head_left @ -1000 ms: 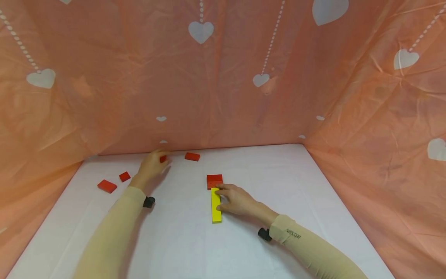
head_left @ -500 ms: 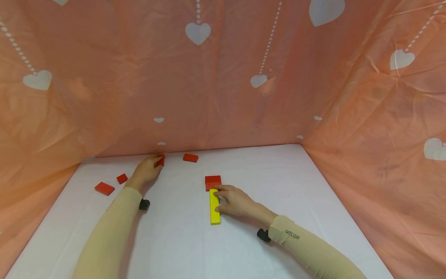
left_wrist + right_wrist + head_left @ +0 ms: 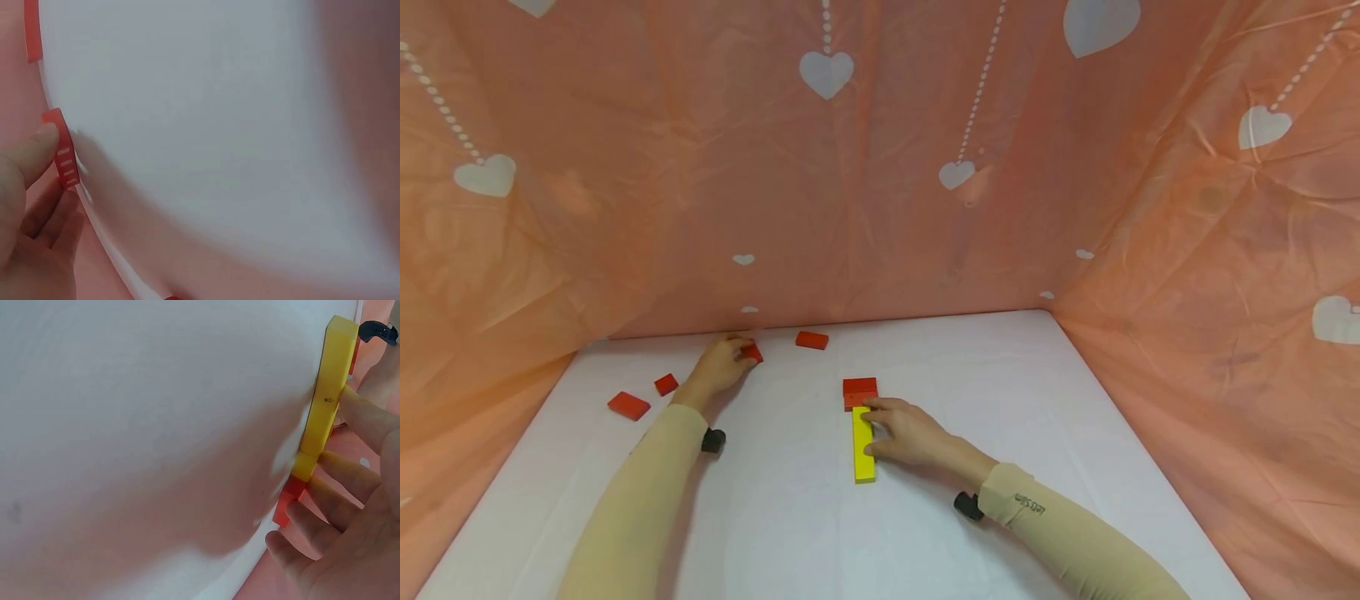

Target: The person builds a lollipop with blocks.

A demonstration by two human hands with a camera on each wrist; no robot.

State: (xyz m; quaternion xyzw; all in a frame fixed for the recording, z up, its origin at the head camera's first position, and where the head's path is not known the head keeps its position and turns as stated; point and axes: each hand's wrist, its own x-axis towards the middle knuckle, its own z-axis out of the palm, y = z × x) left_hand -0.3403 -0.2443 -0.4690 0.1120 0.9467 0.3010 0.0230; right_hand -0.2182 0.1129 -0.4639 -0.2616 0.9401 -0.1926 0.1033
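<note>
Towards the far-left corner of the white table, the person's left hand reaches in near the far edge, its grip clamped on a striped red block, thumb against 1 face and fingers behind; whether that block touches the table cannot be told. The right hand lies around the table's middle, its grip loose with the fingers spread apart, thumb and fingertips resting against the right side of a long yellow bar that points from the near edge toward the far edge. At the bar's far end sits a small yellow block, and just past it, on the side of the far edge, a red piece lies crosswise; whether it is 1 block or 2 cannot be told. Another red block lies close to the far edge, to the right of the left hand. Nearer the left edge are 2 more: a flat red block and, beside it toward the far edge, a little red block. Both arms wear beige sleeves, and an orange cloth with pale hearts rises behind the far edge.
</note>
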